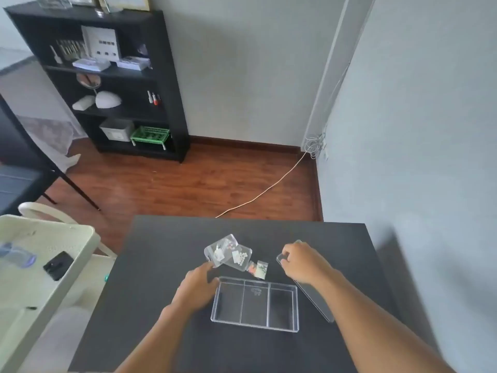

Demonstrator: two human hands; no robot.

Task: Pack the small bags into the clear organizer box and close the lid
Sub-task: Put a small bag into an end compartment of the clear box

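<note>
Dark matte square table (166, 265) fills the lower centre of the frame. On it, lower centre, sits the clear plastic rectangular organizer box (255, 303), lid off, three compartments side by side, all without contents. Clear flat rectangular lid (312, 297) lies just right of the box, running diagonally from centre right down toward the lower right. Right hand (301, 262) rests on the lid's upper end, fingers curled and closing on its far corner. Small clear plastic bags (231, 253), holding pale beads and bits, lie in a loose overlapping pile just above the box, outside it; two smaller bags sit at the pile's right end. Left hand (197, 288) is at the box's left upper corner, fingers bent and together, fingertips near the nearest bag; contact with the bag cannot be told. Cream plastic cart (80, 238) stands at the left edge of the frame, a black phone (57, 265) on it.
</note>
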